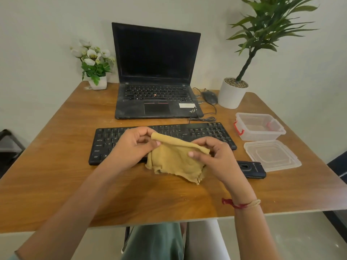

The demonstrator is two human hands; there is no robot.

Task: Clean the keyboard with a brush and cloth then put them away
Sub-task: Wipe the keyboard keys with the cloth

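Observation:
A black keyboard (pixel 197 133) lies across the middle of the wooden table (pixel 56 156). Both hands hold a tan cloth (pixel 174 162) above the keyboard's front edge. My left hand (pixel 135 147) pinches the cloth's upper left corner. My right hand (pixel 216 154) grips its upper right edge. The cloth hangs down and its lower hem touches the table. It hides the keyboard's lower middle keys. A black object (pixel 251 168), perhaps the brush, lies flat just right of my right hand.
An open black laptop (pixel 157 72) stands behind the keyboard, with a wired mouse (pixel 209 97) to its right. A clear plastic box (pixel 260 126) and its separate lid (pixel 272 156) sit at the right. A flower pot (pixel 97 83) and a potted plant (pixel 232 94) flank the laptop.

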